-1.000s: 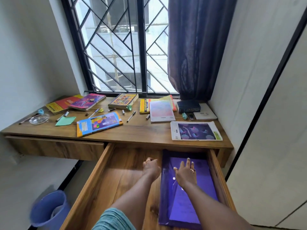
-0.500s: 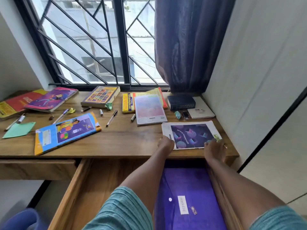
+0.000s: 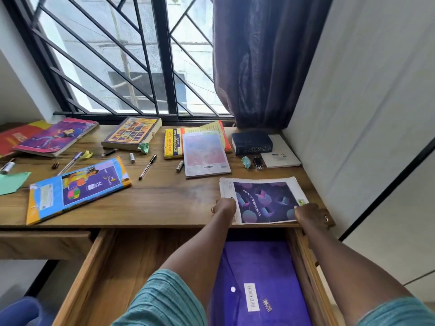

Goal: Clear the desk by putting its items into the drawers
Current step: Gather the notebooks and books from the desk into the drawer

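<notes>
**One item stowed, a deskful left**

Caught at its two near corners: a glossy booklet [image 3: 262, 200], flat at the front right edge of the desk [image 3: 164, 198], directly above the open drawer [image 3: 113, 267]. Near-left corner under the curled left hand [image 3: 224, 207], near-right corner under the curled right hand [image 3: 310, 214]. Both bent tight over the paper in what looks like a pinch, thumbs hidden. Not yet lifted, by the look of it.

In the drawer so far, only a purple folder [image 3: 259, 267] of smooth plastic with a snap button and a white label, lying along the right side. Bare wood grain across the rest. To the left, a second drawer [image 3: 44, 243], closed.

Plenty left on top. Thin, floppy paperbacks with curling covers, among them a blue book [image 3: 77, 187] near the front left and a pink notebook [image 3: 204, 154] mid-desk. Behind the booklet, a thick dark dictionary [image 3: 251, 143], stiff and blocky, beside a flat white pad [image 3: 280, 154]. Scattered between: slim pens [image 3: 147, 167], short stubby markers or caps, crumpled paper wads [image 3: 144, 147], and a green slip [image 3: 11, 183] at the far left.

Judged early in the job. Flat, stackable items probably quick to shift. Small round ones likely to roll and need gathering.
</notes>
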`<state>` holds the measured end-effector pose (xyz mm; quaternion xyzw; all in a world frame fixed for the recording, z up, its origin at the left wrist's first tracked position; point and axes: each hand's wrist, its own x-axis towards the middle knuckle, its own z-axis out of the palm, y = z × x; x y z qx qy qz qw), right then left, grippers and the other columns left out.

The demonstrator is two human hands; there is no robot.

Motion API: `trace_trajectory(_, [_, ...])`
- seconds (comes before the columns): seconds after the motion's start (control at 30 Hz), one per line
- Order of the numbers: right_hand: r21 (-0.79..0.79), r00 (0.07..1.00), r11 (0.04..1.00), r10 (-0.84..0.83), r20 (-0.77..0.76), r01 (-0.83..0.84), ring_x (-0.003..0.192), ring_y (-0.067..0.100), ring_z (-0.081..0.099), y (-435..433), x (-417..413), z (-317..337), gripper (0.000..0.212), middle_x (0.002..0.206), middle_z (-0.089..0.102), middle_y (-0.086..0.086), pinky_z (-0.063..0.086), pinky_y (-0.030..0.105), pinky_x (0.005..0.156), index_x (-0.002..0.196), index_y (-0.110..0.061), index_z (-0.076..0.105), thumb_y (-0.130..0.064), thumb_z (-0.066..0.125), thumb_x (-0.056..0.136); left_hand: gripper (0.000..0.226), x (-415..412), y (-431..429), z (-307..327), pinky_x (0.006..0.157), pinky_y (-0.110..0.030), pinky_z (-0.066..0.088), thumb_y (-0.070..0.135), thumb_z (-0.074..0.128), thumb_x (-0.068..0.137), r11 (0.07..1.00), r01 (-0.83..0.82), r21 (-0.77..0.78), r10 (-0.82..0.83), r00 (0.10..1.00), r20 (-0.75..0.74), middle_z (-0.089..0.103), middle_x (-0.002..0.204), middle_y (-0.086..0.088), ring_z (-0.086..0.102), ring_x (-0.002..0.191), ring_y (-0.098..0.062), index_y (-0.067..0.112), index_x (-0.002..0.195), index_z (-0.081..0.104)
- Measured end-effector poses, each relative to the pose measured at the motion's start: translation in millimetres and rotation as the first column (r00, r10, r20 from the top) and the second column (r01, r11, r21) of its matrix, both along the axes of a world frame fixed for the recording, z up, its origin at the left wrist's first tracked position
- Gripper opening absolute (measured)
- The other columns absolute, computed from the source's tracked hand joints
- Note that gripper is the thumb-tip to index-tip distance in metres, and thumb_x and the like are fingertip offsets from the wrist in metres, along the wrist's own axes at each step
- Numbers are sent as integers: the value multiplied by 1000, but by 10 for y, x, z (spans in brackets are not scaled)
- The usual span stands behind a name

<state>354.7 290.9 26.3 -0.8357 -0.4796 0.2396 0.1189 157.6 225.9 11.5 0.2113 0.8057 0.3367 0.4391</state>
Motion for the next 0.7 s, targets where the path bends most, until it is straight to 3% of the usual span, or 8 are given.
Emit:
trace_trajectory(0.07, [-33, 997, 999, -18, -71, 16, 132, 38, 36, -80, 33, 64, 63, 143, 33, 23, 33, 45, 105, 134, -2, 39, -31, 66, 84, 48, -31, -39, -62, 103, -42, 44, 19, 47, 89, 997, -52, -63, 48, 997, -58, 49, 136, -18, 49, 123, -35, 4, 135, 43])
trace_trajectory(0.2, [-61, 984, 997, 37, -176, -48, 121, 37, 49, -216, 145, 25, 71, 133, 49, 20, 43, 42, 101, 129, -2, 43, -31, 75, 72, 52, -20, -244, -31, 107, -39, 39, 29, 53, 90, 986, -158, -53, 157, 987, -17, 40, 138, -19, 44, 125, -34, 5, 134, 40])
trace_trajectory(0.27, [-60, 982, 996, 59, -179, -71, 118, 35, 53, -291, 180, 8, 73, 129, 54, 20, 46, 39, 98, 127, -1, 49, -33, 78, 68, 51, 21, -383, 35, 102, -43, 44, 28, 59, 88, 982, -184, 42, 184, 983, -5, 46, 132, -20, 50, 120, -35, 6, 130, 41])
trace_trajectory(0.43, [-75, 963, 974, 195, -185, -211, 119, 32, 53, -710, 247, 32, 55, 129, 57, 17, 44, 28, 91, 122, 4, 55, -33, 69, 84, 45, 52, -808, 171, 92, -45, 52, 11, 58, 88, 925, -143, 353, 123, 989, 79, 63, 120, -13, 63, 105, -31, 15, 131, 47])
trace_trajectory(0.5, [-75, 930, 950, 277, -242, -302, 117, 31, 54, -869, 257, 26, 55, 130, 57, 15, 48, 25, 78, 124, 3, 55, -38, 63, 87, 47, 80, -974, 270, 92, -46, 52, 11, 60, 86, 887, -162, 432, 155, 987, 53, 64, 120, -11, 64, 104, -30, 19, 131, 49])
trace_trajectory(0.57, [-55, 873, 920, 347, -344, -387, 116, 31, 55, -1024, 272, 90, 63, 132, 55, 15, 40, 24, 64, 128, 1, 54, -50, 54, 90, 45, 162, -1149, 417, 92, -45, 51, 15, 61, 86, 853, -140, 504, 178, 984, -28, 65, 121, -10, 63, 105, -30, 24, 129, 51])
trace_trajectory(0.63, [24, 756, 928, 319, -571, -373, 111, 33, 58, -1114, 313, 122, 90, 132, 55, 18, 43, 27, 78, 128, -2, 56, -73, 57, 73, 43, 290, -1341, 611, 92, -41, 51, 20, 62, 87, 849, -47, 526, 171, 967, -190, 64, 123, -10, 62, 107, -31, 27, 128, 51])
trace_trajectory(0.7, [38, 536, 954, 200, -820, -298, 96, 30, 62, -1091, 353, 48, 112, 125, 59, 19, 48, 37, 83, 122, -6, 59, -88, 61, 46, 42, 456, -1562, 803, 87, -37, 49, 25, 60, 89, 865, 116, 488, 128, 890, -438, 64, 123, -10, 61, 109, -32, 30, 130, 51])
